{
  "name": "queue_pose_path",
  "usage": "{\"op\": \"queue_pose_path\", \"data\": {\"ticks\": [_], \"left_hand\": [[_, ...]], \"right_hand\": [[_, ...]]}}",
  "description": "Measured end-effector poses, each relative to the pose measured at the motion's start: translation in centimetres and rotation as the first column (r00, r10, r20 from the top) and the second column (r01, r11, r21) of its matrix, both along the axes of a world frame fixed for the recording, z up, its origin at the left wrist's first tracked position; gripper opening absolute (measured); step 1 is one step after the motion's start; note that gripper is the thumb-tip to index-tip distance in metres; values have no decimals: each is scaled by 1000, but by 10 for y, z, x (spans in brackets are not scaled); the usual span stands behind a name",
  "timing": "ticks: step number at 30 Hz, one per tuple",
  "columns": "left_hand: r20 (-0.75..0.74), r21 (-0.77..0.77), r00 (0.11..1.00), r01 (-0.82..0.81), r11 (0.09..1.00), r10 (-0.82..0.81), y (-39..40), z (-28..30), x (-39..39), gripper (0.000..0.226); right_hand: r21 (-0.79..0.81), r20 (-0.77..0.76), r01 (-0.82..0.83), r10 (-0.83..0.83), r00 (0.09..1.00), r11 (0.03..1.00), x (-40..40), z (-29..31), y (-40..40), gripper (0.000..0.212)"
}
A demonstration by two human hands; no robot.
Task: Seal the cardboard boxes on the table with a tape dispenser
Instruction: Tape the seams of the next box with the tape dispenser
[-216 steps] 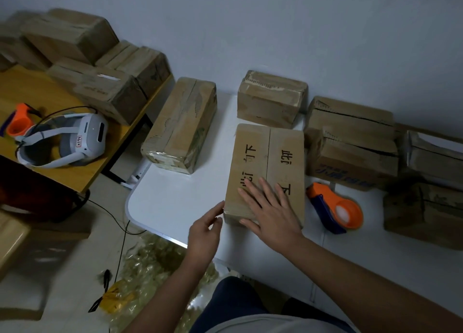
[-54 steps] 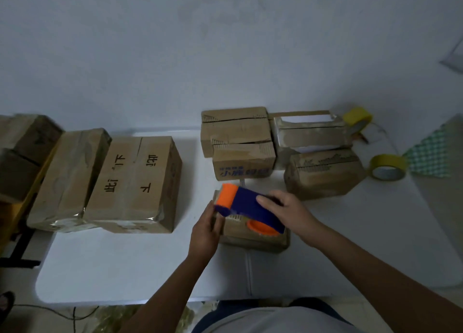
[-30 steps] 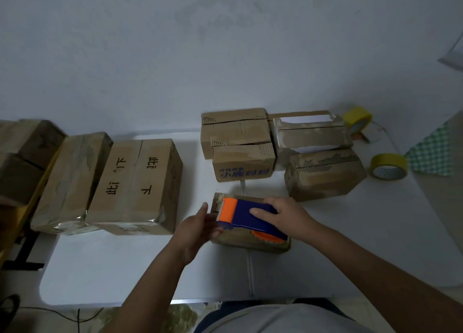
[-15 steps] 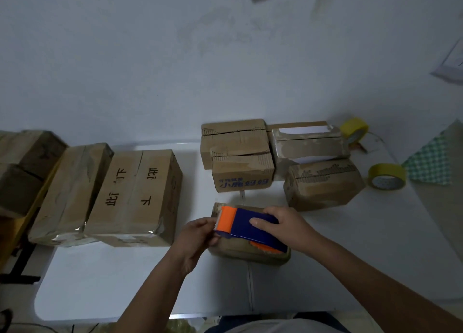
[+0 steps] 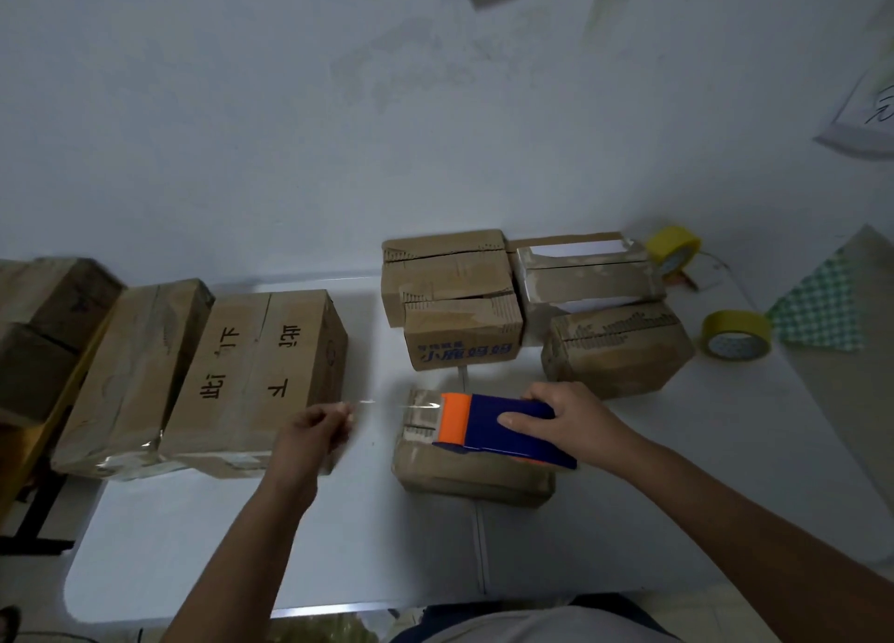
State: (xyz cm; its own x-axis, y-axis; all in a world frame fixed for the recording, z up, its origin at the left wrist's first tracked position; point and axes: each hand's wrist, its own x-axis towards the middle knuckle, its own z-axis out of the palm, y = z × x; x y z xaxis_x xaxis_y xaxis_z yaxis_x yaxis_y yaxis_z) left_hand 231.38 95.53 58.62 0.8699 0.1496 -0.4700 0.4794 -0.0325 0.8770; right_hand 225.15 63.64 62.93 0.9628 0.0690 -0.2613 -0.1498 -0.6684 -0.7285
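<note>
A small cardboard box [image 5: 464,473] lies on the white table [image 5: 242,555] in front of me. My right hand [image 5: 561,420] grips the blue and orange tape dispenser [image 5: 498,427] on top of that box. A strip of clear tape [image 5: 387,404] runs from the dispenser's orange end to the left. My left hand [image 5: 314,425] pinches the free end of the strip, left of the box and above the table.
A large box with black characters [image 5: 256,376] and another taped box [image 5: 130,376] lie to the left. Several small boxes [image 5: 459,337] are piled at the back. Two yellow tape rolls [image 5: 735,342] and a green checked cloth [image 5: 822,308] sit at the right.
My left hand has moved left away from the dispenser, drawing out a strip of clear tape. My right hand still holds the dispenser on the small box.
</note>
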Motion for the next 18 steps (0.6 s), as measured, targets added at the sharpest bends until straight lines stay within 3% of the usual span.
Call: {"op": "queue_pose_path", "data": {"ticks": [4, 9, 18], "left_hand": [[-82, 17, 996, 31, 999, -30, 2, -22, -2, 16], [-43, 67, 998, -33, 997, 36, -7, -37, -4, 18], [-166, 78, 986, 39, 996, -25, -24, -65, -1, 16]], "right_hand": [[-111, 5, -9, 10, 1000, 994, 3, -7, 4, 38], [-163, 36, 36, -30, 999, 986, 6, -15, 8, 46], [-185, 11, 33, -31, 999, 982, 10, -19, 10, 42]]}}
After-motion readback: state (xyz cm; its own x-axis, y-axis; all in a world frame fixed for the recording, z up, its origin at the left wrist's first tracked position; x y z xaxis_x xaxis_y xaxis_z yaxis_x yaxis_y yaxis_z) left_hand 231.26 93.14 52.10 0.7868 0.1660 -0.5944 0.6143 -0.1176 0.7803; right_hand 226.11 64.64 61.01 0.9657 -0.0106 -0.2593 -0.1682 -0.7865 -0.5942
